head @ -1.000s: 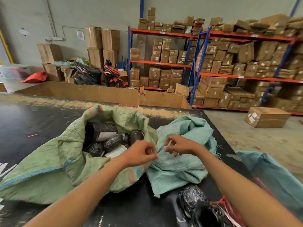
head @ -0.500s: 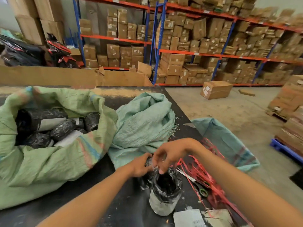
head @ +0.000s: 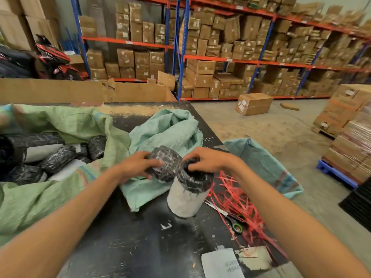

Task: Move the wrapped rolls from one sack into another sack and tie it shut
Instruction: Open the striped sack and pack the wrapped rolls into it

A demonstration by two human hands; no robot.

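Hands are both busy at the middle of the black table [head: 140, 247]. Left hand [head: 136, 167] has its grip wrapped round a black wrapped roll [head: 166, 163], held just over the crumpled teal sack [head: 170, 133]. Right hand [head: 206, 159] grips the top of a second roll [head: 186, 195], black plastic up top and white lower down, standing upright on the table and touching the first one. Big green sack [head: 60, 127] lies open on the left with more wrapped rolls [head: 58, 157] inside. Red strapping [head: 236, 195] is tangled to the right, green-handled scissors [head: 236, 225] in it. Another blue sack [head: 261, 159] hangs off the table's far edge.
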